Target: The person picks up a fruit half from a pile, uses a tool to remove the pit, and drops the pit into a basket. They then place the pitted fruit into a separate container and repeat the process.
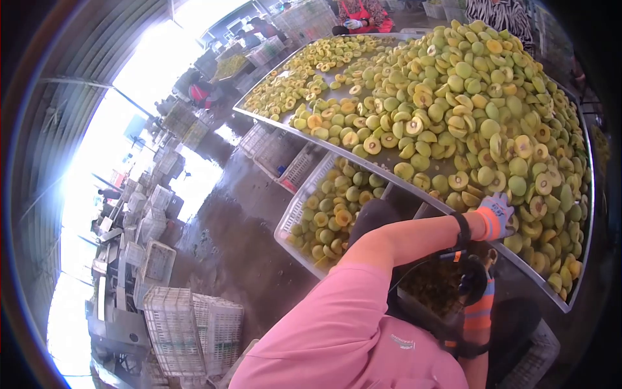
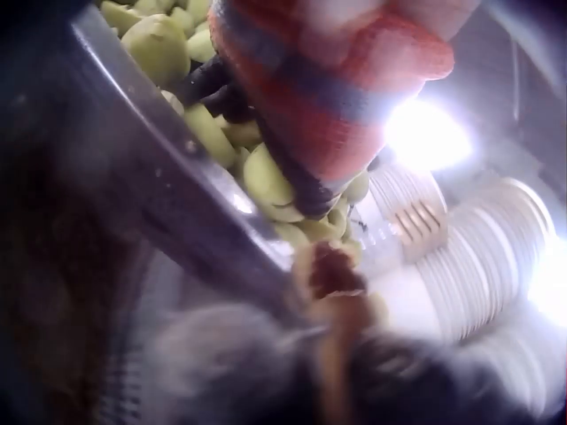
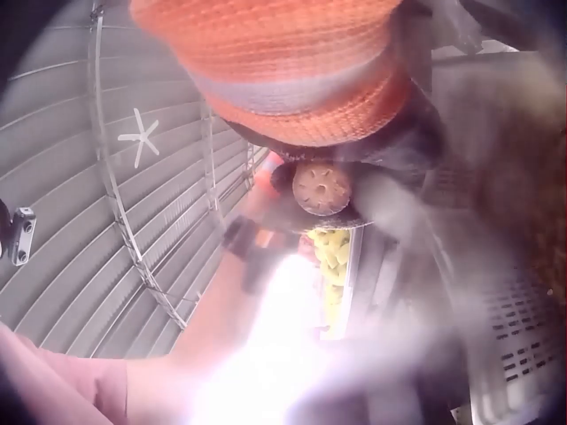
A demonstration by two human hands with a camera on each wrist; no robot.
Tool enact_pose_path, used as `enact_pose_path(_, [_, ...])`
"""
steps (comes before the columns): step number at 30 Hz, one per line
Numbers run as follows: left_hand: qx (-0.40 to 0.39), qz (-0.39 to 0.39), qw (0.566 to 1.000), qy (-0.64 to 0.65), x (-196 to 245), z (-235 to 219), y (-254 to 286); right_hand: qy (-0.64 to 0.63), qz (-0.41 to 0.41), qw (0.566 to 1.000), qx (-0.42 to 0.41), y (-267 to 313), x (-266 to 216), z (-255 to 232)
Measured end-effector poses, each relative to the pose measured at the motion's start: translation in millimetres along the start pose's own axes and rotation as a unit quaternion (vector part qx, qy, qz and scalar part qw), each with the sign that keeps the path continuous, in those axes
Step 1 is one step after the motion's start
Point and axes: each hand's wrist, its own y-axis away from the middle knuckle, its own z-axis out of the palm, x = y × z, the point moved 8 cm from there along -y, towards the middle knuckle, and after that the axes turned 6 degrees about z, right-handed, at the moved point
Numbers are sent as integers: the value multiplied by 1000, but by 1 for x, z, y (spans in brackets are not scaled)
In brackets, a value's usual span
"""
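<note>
My gloved left hand (image 1: 495, 217) reaches over the near rim of a metal table, in among halved green-yellow fruit (image 1: 460, 123), some with brown pits or hollows. In the left wrist view its dark fingertips (image 2: 314, 199) stand apart among the fruit halves (image 2: 266, 177). Lower down, below the rim, my right hand (image 1: 479, 308) in an orange striped glove grips a tool handle (image 3: 322, 189), whose round brown end shows radial marks. A tan piece with a reddish-brown hollow (image 2: 332, 274) stands upright near the rim; I cannot tell whether it belongs to that tool.
The metal table's rim (image 1: 363, 162) runs diagonally past me. Under it stands a white crate (image 1: 291, 230) with more fruit. Stacked plastic crates (image 1: 172, 330) line the wet floor (image 1: 240, 246) to the left. Across the table is a person in a red apron (image 1: 366, 13).
</note>
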Motion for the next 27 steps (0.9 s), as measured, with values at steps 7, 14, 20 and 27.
enact_pose_path(7, [-9,-21,1000,-10,11,26,-6,307,-257,916,16,-8,-16,-15])
enact_pose_path(14, [-7,-55,998,40,-10,-30,20,-65,15,997,-32,-11,7,-11])
enact_pose_path(20, [222,4,946,238,-38,-54,73,-179,6,983,-49,3,-20,16])
enact_pose_path(27, [229,70,945,222,-12,-57,101,32,-89,995,24,22,-38,39])
